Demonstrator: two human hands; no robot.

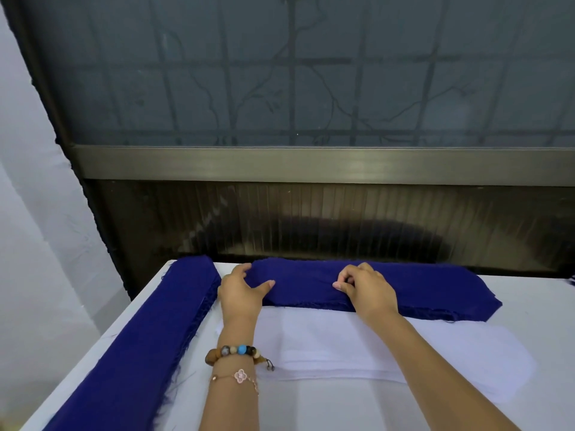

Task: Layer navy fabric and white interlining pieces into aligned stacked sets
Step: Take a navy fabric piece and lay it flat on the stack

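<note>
Navy fabric [420,290] lying lengthwise left-to-right, left fingers [242,269] gripping its end, right fingers [343,286] pinching its middle

Both forearms are bare down to the left hand [241,293] and the right hand [367,287]. The left wrist wears a beaded bracelet [238,351] of brown wooden, grey marbled, bright blue, dark and cream beads with a short knotted cord end. Nearer the elbow is a thin rose-gold chain bracelet [241,375] with a pale pink four-petal clover charm.
</note>
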